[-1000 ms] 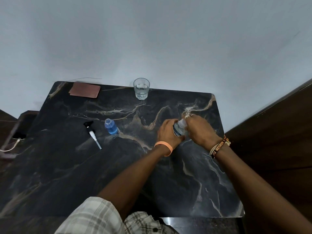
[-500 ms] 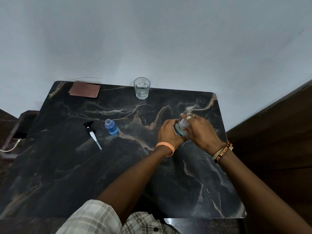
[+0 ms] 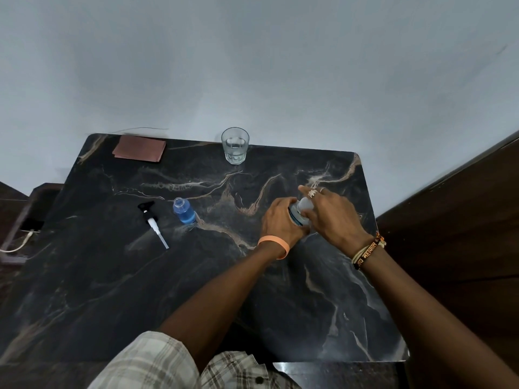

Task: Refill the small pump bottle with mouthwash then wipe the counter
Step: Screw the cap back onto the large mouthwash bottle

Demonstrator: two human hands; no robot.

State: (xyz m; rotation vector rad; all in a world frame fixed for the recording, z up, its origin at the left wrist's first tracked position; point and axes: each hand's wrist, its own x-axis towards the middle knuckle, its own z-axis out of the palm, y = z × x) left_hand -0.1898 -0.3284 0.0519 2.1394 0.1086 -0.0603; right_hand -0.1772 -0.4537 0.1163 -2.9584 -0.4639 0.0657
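On the dark marble counter (image 3: pixel 146 290) stands the small pump bottle (image 3: pixel 184 211), open at the top and holding blue liquid. Its black and white pump head (image 3: pixel 153 223) lies on its side just to the left of it. At the right of the counter my left hand (image 3: pixel 279 224) grips the body of the mouthwash bottle (image 3: pixel 298 217), which stands on the counter. My right hand (image 3: pixel 332 216) is closed over its pale cap (image 3: pixel 304 204), fingers curled around the top. Most of that bottle is hidden by both hands.
A clear glass (image 3: pixel 235 146) with some water stands at the counter's far edge by the wall. A folded brown cloth (image 3: pixel 139 149) lies at the far left corner. A phone on a cable (image 3: pixel 31 226) sits on a lower ledge to the left. Dark wood panelling (image 3: pixel 455 220) rises on the right.
My right hand has turned around the cap, its fingers shifting over the top while the left hand keeps its hold on the body. The small bottle and pump head have not moved.
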